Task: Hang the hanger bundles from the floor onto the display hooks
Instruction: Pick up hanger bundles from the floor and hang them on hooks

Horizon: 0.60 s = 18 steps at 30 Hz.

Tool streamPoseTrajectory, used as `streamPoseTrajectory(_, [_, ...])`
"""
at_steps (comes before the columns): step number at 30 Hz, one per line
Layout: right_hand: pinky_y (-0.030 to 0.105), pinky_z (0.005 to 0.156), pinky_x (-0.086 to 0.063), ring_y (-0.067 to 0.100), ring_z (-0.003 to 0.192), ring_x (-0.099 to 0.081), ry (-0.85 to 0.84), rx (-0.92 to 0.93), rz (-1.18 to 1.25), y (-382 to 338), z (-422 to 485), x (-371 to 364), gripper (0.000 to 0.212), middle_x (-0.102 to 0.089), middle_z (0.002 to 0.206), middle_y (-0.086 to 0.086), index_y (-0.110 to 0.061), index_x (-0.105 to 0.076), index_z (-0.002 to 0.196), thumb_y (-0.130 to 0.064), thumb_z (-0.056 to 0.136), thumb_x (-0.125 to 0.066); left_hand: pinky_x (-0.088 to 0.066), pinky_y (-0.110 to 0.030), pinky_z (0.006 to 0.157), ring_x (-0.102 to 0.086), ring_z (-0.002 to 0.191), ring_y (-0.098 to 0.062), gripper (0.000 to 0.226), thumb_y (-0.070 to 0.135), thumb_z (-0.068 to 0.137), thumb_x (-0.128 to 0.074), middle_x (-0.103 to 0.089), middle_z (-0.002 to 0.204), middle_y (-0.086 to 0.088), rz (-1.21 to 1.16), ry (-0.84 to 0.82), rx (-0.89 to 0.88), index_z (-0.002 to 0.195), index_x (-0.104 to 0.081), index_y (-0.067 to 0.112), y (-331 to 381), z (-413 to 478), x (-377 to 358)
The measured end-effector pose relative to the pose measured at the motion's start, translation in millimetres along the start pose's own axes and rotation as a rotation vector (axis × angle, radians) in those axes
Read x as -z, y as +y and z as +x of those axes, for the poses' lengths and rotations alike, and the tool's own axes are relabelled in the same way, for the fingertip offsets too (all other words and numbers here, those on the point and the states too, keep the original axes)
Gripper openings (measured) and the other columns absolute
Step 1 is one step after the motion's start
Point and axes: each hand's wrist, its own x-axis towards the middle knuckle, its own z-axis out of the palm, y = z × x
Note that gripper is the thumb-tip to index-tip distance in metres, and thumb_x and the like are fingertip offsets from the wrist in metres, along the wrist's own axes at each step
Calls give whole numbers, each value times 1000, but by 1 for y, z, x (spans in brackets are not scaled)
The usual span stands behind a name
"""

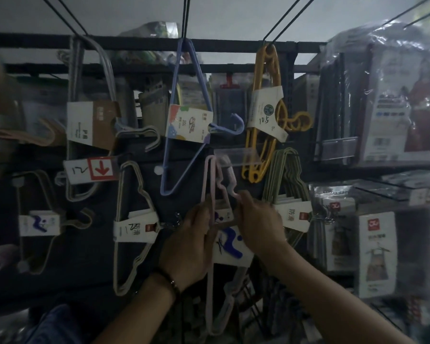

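A pale pink hanger bundle (210, 184) with a white card label bearing a blue figure (231, 244) is raised sideways against the display wall. Its top end sits just under a clear price-tag holder (237, 155) on a display hook. My left hand (189, 244) grips the bundle's long side at the left. My right hand (257, 219) pinches the bundle's curved hook part near the top right. The bundle's lower end (219, 316) hangs down between my forearms.
Other bundles hang on hooks: blue-purple (181, 115), yellow (266, 108), grey-white (92, 95), beige (132, 227), green (283, 184). A red arrow tag (101, 168) sits at left. Bagged aprons (395, 108) fill the right-hand racks.
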Motion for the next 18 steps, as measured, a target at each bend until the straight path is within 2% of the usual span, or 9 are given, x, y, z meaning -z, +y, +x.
streamPoseTrajectory(1, [36, 57, -42, 32, 74, -68, -44, -10, -8, -1, 8, -5, 16, -67, 88, -1, -23, -47, 119, -35, 110, -42, -57, -41, 99, -55, 135, -23, 63, 52, 111, -37, -28, 167, 4, 42, -10, 36, 162, 0, 53, -4, 2, 0])
streamPoseTrajectory(3, [38, 64, -43, 36, 88, -71, -118, -12, -50, 0, 23, -15, 21, -72, 102, 9, -17, -49, 124, -32, 110, -45, -60, -44, 91, -60, 124, -22, 68, 51, 109, -42, -32, 159, 7, 81, -40, 103, 161, 2, 55, -8, 7, -2])
streamPoseTrajectory(5, [39, 67, -45, 40, 97, -71, -173, -4, -77, 0, 36, -24, 33, -72, 111, 15, -11, -48, 135, -27, 108, -55, -58, -44, 96, -58, 126, -20, 74, 50, 105, -50, -32, 155, 11, 99, -63, 149, 162, -4, 51, -9, 9, -4])
streamPoseTrajectory(7, [38, 65, -47, 35, 96, -72, -207, 26, -168, -1, 44, -33, 36, -72, 114, 15, -7, -44, 143, -24, 111, -49, -54, -40, 104, -54, 133, -18, 72, 51, 103, -53, -34, 157, 11, 94, -82, 173, 162, -12, 48, -9, 5, -9])
streamPoseTrajectory(10, [37, 74, -57, 27, 101, -72, -217, 44, -271, 0, 49, -48, 35, -69, 121, 13, -4, -42, 144, -22, 113, -40, -51, -34, 108, -53, 133, -12, 62, 58, 98, -51, -44, 154, 12, 74, -100, 208, 156, -30, 51, -9, -10, -19])
streamPoseTrajectory(13, [37, 79, -59, 28, 104, -72, -228, 19, -221, 6, 51, -64, 36, -68, 123, 13, -5, -43, 140, -22, 109, -51, -56, -39, 99, -60, 122, -11, 54, 67, 90, -40, -56, 137, 11, 112, -136, 276, 139, -51, 47, -7, -25, -26])
streamPoseTrajectory(16, [41, 77, -60, 31, 103, -73, -210, 5, -201, 13, 47, -74, 58, -66, 130, 13, -8, -33, 155, -30, 107, -57, -58, -38, 88, -62, 107, -9, 43, 67, 90, -43, -59, 122, 14, 156, -154, 338, 119, -61, 42, -10, -36, -26])
streamPoseTrajectory(18, [43, 77, -60, 33, 106, -71, -103, -59, -100, 14, 33, -78, 67, -60, 139, 15, -13, -29, 162, -42, 107, -54, -57, -36, 85, -62, 106, -9, 29, 57, 95, -52, -59, 120, 13, 213, -152, 383, 117, -63, 41, -13, -48, -21])
